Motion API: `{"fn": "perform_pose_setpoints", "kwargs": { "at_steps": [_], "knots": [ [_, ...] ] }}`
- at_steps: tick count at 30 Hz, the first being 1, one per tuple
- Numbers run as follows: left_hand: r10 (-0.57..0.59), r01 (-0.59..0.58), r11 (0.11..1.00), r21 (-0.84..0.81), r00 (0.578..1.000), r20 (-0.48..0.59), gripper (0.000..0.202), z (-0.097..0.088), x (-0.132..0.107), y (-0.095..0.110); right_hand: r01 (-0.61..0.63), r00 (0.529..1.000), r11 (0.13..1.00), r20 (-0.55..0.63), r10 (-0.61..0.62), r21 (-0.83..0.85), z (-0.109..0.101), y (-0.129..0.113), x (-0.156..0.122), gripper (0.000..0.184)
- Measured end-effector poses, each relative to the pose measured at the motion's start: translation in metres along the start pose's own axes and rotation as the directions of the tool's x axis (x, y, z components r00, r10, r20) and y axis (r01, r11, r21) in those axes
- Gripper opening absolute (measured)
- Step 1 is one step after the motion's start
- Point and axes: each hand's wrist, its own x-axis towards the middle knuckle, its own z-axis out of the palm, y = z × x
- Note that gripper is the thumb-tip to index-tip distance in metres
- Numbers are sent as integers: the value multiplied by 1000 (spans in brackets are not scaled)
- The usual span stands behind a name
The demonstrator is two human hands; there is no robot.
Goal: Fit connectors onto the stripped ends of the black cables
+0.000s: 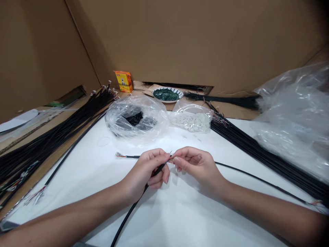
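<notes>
My left hand is closed around a black cable near its end, with the rest of it trailing toward the table's front edge. Thin coloured wires come out of that end between my two hands. The fingertips of my right hand pinch these wires; exactly which strands they grip is hidden. Behind both hands, a second black cable lies across the white table. Its left end carries a small white connector, and loose wires fan out at its right end.
Black cable bundles lie at left and right. Behind my hands sit a plastic bag of black pieces and a bag of small white parts. Farther back are a plate, an orange box and clear plastic bags.
</notes>
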Motion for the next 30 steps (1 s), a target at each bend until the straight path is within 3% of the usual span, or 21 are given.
{"fn": "perform_pose_setpoints", "kwargs": {
  "at_steps": [7, 11, 17, 21, 30],
  "knots": [
    [56, -51, 995, 85, 997, -60, 23, 1, 0, 2, -33, 999, 999, 3, 33, -10, -2, 4, 3, 14],
    [74, -67, 992, 110, 996, -58, 20, 0, -1, 4, 98, 995, 989, -1, -99, -110, -9, 4, 5, 21],
    [84, -82, 981, 176, 996, -7, 26, 0, -4, 4, 293, 952, 921, 171, -256, -256, -16, 3, 4, 23],
    [57, -61, 975, 212, 998, 23, 25, 0, -5, 4, 244, 959, 936, 206, -195, -255, -12, -1, 2, 12],
    [101, -107, 924, 367, 994, 35, 29, -1, -8, 1, 129, 987, 984, 117, -114, -125, -5, -2, 1, 6]
  ]
}}
